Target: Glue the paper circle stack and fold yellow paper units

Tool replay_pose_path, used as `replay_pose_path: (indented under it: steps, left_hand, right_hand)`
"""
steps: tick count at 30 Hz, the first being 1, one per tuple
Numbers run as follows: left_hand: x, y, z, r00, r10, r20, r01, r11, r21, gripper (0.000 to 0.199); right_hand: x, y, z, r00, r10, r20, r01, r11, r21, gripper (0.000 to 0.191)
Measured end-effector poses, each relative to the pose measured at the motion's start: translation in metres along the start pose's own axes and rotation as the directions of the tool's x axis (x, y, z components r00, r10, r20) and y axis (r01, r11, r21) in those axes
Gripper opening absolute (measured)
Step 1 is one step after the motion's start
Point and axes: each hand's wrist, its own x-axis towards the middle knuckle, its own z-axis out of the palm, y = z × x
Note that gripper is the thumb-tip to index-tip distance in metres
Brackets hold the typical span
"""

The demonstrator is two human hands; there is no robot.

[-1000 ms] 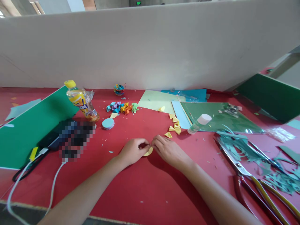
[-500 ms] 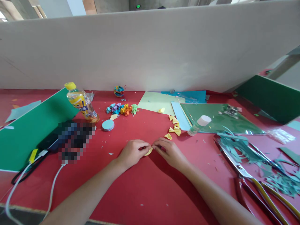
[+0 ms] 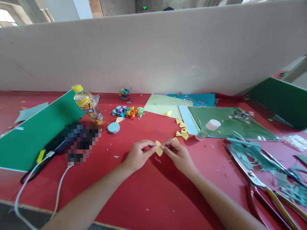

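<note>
Between my fingertips, above the middle of the red table, is a small yellow paper piece [image 3: 158, 149]. My left hand [image 3: 141, 155] pinches its left side, and my right hand [image 3: 178, 156] pinches its right side. Its upper and lower edges fan out between the fingers; whether it is folded all through I cannot tell. Just beyond my right hand lie several folded yellow paper pieces [image 3: 182, 134], some bow-shaped. Farther left sits a row of colourful folded paper pieces [image 3: 129, 111], with a stack of round paper discs [image 3: 113, 127] in front of it.
A glue stick [image 3: 208, 129] stands tilted at the right near green sheets [image 3: 220, 123]. Large scissors [image 3: 250, 175] and teal paper shreds [image 3: 249, 155] lie at the right. A drink bottle [image 3: 88, 105], a green board [image 3: 48, 131] and white cables [image 3: 61, 183] occupy the left.
My hands have drawn slightly apart and the yellow paper piece between them now shows more, standing upright between the fingertips. The whole view has shifted a little.
</note>
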Motion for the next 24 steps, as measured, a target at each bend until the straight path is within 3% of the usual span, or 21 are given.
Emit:
replay_pose_path:
  steps: [4,8,12,18,24]
  left_hand:
    - [0.000,0.002,0.000,0.998,0.058,0.028,-0.060,0.997,0.053,0.021]
    - [0.000,0.001,0.000,0.998,0.067,0.020,-0.067,0.998,0.001,0.022]
    - [0.001,-0.001,0.000,0.999,0.044,-0.018,-0.045,0.997,-0.059,0.021]
    - [0.000,0.002,-0.001,0.996,-0.021,0.085,0.032,0.992,-0.119,0.022]
    - [-0.001,0.004,-0.002,0.996,0.084,0.030,-0.082,0.994,-0.071,0.019]
  right_hand:
    - [0.000,-0.001,-0.006,0.994,-0.106,0.032,0.109,0.985,-0.131,0.018]
    - [-0.002,-0.003,-0.008,0.982,-0.177,0.062,0.185,0.966,-0.182,0.014]
    - [-0.003,-0.003,-0.009,0.978,-0.194,0.072,0.205,0.958,-0.199,0.011]
    - [-0.002,-0.004,-0.013,0.972,-0.207,0.115,0.225,0.958,-0.177,0.013]
    - [-0.004,-0.006,-0.011,0.973,-0.196,0.121,0.214,0.963,-0.162,0.014]
